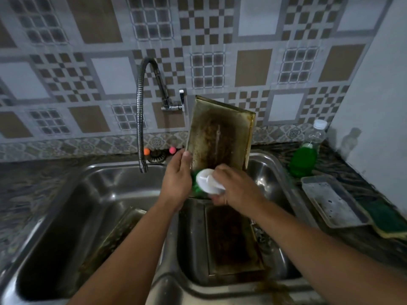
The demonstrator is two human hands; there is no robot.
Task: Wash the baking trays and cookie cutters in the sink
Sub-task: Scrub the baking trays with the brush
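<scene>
Both bare forearms reach forward, side by side. The left hand (177,178) keeps a grip with thumb raised. The right hand (236,187) curls its fingers, knuckles up.

Left forearm (123,249): bare from the lower edge of the view up to the wrist, no sleeve showing.
Right forearm (308,245): bare likewise, no sleeve showing.
Left hand (177,179): ungloved; no ring, watch or band in sight; a short, plain thumbnail shows at the thumb tip.
Right hand (236,187): ungloved; knuckles and wrist carry no ring, watch or band.
Markings: none visible on either arm in this dim light.
</scene>
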